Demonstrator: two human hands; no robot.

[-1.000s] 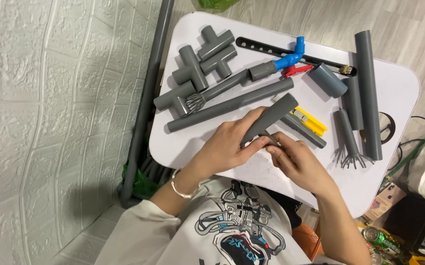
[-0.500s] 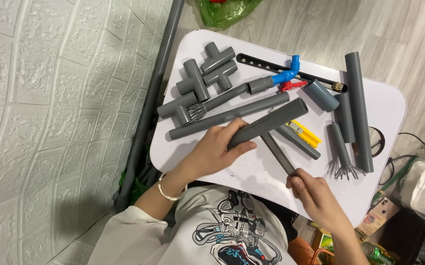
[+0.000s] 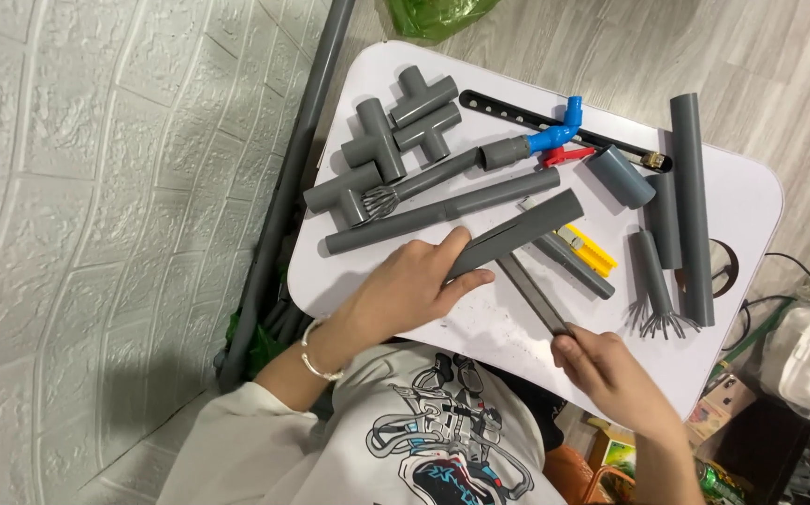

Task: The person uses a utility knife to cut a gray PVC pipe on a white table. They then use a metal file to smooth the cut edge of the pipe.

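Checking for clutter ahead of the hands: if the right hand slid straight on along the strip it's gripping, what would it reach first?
The right hand points up-left along the thin grey strip. Going on that way, it would likely first meet the grey pipe held by the left hand, where strip and pipe seem to meet, though depth is unclear.

Left hand (image 3: pixel 405 290) holds grey pipe (image 3: pixel 517 234), right hand (image 3: pixel 606 369) pinches grey strip (image 3: pixel 531 292)

Green bag (image 3: pixel 437 14) cut off above
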